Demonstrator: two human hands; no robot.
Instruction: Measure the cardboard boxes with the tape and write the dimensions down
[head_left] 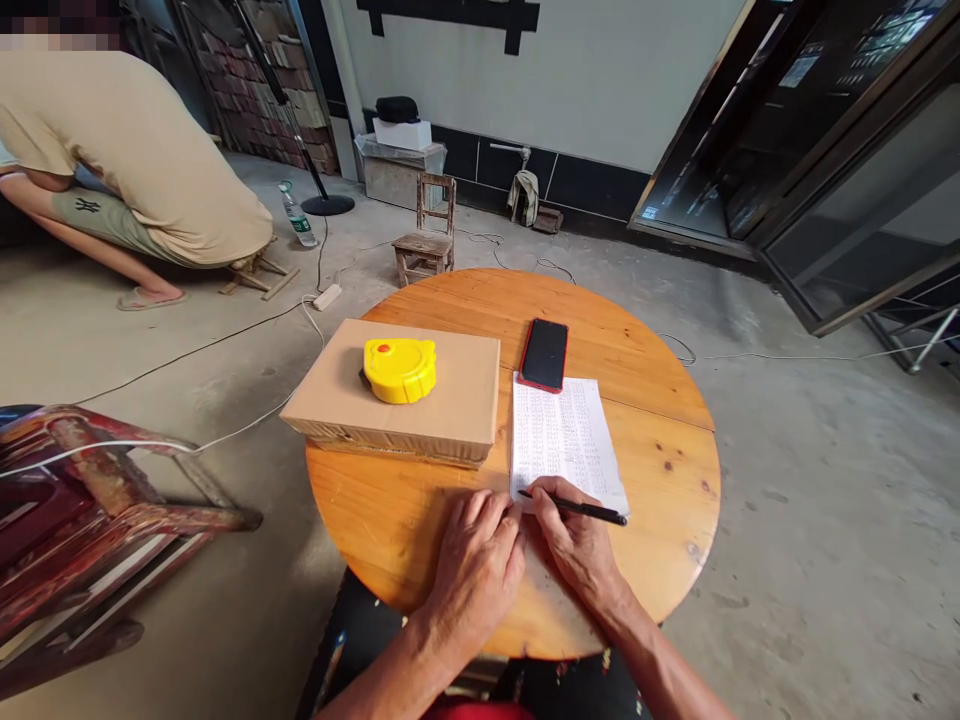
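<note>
A white sheet of paper (562,435) with rows of small printed characters lies on the round wooden table (660,500). My right hand (574,535) grips a black pen (592,511), its tip at the sheet's lower left corner. Just left of it, my left hand (484,555) rests on the table by that corner, its fingers bent and close together; nothing is visible in it. A black phone (545,354) with a red edge overlaps the top of the sheet. On the left, a yellow tape-measure-shaped object (400,370) sits on a brown cardboard box (457,390).
A person (142,160) crouches on a low stool at the upper left, near a water bottle (298,215). Beyond the table stands a small wooden chair (427,240). A worn red wooden chair (112,500) is at the left. Cables cross the floor.
</note>
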